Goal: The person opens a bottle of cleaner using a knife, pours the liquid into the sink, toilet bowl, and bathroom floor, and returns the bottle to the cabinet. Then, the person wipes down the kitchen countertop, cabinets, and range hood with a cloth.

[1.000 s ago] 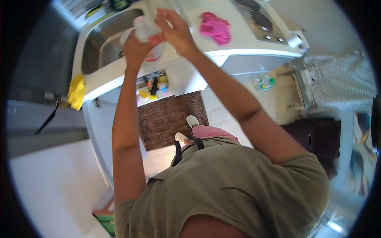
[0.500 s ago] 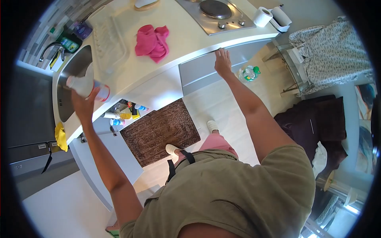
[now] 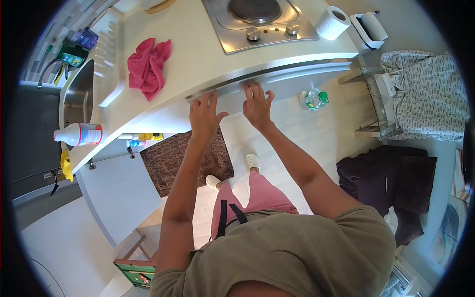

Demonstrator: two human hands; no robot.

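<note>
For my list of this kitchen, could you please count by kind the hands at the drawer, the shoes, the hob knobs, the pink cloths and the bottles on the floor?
Hands at the drawer: 2 (left hand, right hand)
Shoes: 2
Hob knobs: 2
Pink cloths: 1
Floor bottles: 1
Total: 8

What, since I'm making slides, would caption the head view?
Left hand and right hand at a drawer under the stove, pink cloth on the counter.
</note>
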